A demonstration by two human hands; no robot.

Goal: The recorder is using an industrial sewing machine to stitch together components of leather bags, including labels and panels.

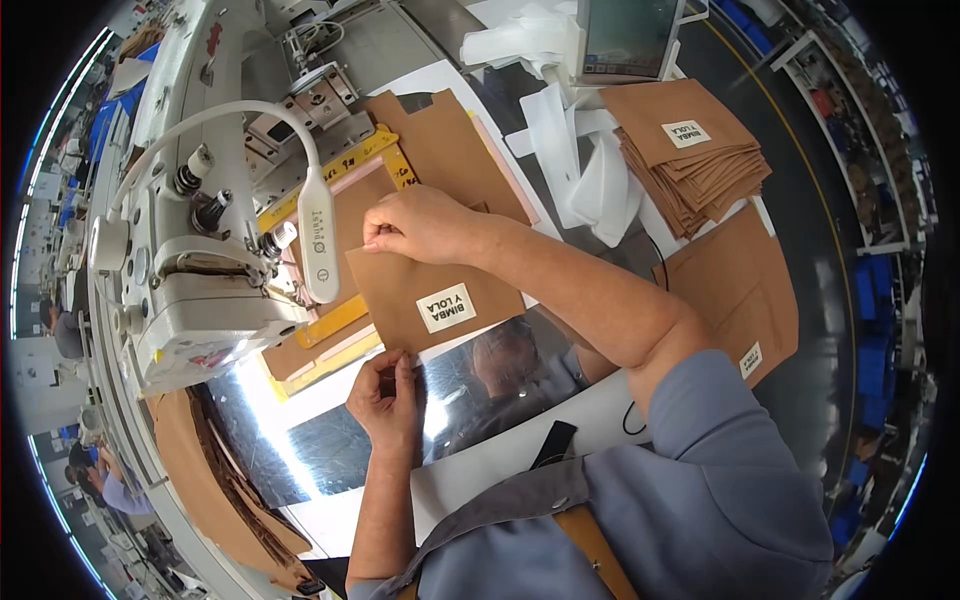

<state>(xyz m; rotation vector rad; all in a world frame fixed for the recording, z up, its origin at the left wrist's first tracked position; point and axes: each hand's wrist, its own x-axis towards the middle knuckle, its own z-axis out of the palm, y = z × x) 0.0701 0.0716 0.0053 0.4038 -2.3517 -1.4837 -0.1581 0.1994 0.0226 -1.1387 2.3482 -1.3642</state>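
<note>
A flat brown panel (412, 295) with a white printed label (446, 308) lies tilted in front of me, beside the sewing machine. My right hand (430, 226) reaches across from the right and pinches the panel's far left corner between thumb and fingers. At the near left corner is my left hand (384, 398), its fingers curled together against the panel's edge; the exact grip there is partly hidden. Under and behind the panel sits a yellow-edged template frame (400, 163) with more brown material (450, 135) in and around it.
The white sewing machine head (215, 330) with a curved lamp (318, 235) stands close on the left. At the right are a stack of labelled brown panels (690, 130), white strips (560, 150) and a screen (628, 40). More brown pieces (205, 475) hang at the lower left.
</note>
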